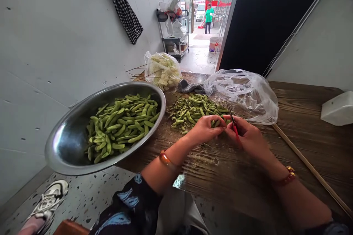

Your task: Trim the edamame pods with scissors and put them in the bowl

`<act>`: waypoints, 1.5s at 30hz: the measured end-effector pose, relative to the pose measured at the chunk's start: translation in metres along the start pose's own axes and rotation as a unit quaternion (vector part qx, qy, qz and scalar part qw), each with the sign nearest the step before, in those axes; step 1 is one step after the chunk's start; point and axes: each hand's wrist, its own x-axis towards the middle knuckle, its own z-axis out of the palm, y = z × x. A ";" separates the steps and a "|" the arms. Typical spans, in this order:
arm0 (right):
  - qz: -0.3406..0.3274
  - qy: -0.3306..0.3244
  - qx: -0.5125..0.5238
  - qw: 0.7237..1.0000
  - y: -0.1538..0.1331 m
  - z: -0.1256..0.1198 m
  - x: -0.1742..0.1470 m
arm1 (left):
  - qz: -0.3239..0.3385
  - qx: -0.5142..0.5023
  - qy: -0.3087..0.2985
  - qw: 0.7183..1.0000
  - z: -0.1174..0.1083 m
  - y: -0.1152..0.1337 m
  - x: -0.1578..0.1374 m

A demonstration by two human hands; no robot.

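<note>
My right hand [249, 136] is closed around a pair of scissors [235, 126] with red handles, their dark blades pointing up and away. Just left of it, my left hand [206, 129] is pinched, its fingertips close to the right hand's; whatever lies between them is too hidden to name. Beyond both hands, a pile of green soybean pods [193, 112] with cut bits spreads over the wooden table [176, 161]. To the left, a large steel basin [68, 145] holds many soybean pods [118, 125].
At the back are a clear bag of pale vegetable [164, 69], a grey cloth [191, 87] and a crumpled plastic bag [245, 93]. A long wooden stick [306, 165] and a white container [338, 108] are on the right. A person in green [209, 16] stands outside.
</note>
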 end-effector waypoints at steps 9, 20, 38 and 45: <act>0.019 -0.008 0.087 0.996 0.004 0.000 0.002 | 0.033 0.069 0.012 0.997 0.004 -0.003 0.003; -0.042 0.013 -0.031 0.999 0.011 -0.006 0.006 | -0.082 -0.108 0.111 0.984 -0.004 -0.001 0.003; -0.131 -0.033 -0.133 0.982 0.010 -0.001 0.005 | -0.009 -0.076 0.079 0.994 -0.005 0.002 0.003; -0.122 -0.025 -0.121 0.985 0.014 0.001 0.003 | -0.020 -0.052 0.076 0.996 -0.005 0.006 0.000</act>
